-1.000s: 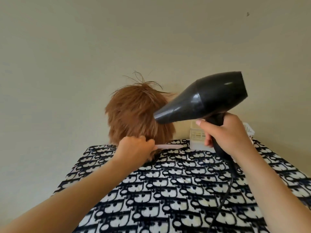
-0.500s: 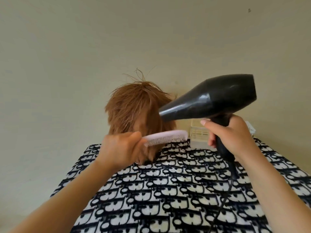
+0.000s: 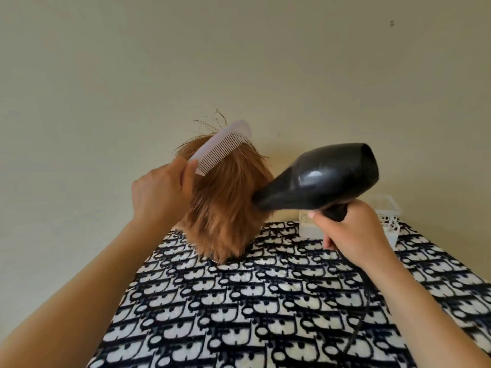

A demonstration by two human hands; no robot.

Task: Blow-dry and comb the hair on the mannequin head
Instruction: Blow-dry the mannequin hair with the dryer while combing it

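Comb (image 3: 222,145) atop hair (image 3: 225,205), basket (image 3: 382,216) behind.

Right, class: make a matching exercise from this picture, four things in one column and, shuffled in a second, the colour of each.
Things:
1. comb
2. hair dryer
3. hair
4. basket

Colours:
A. ginger brown
B. white
C. black
D. pale pink

Pairs: 1-D, 2-C, 3-A, 4-B
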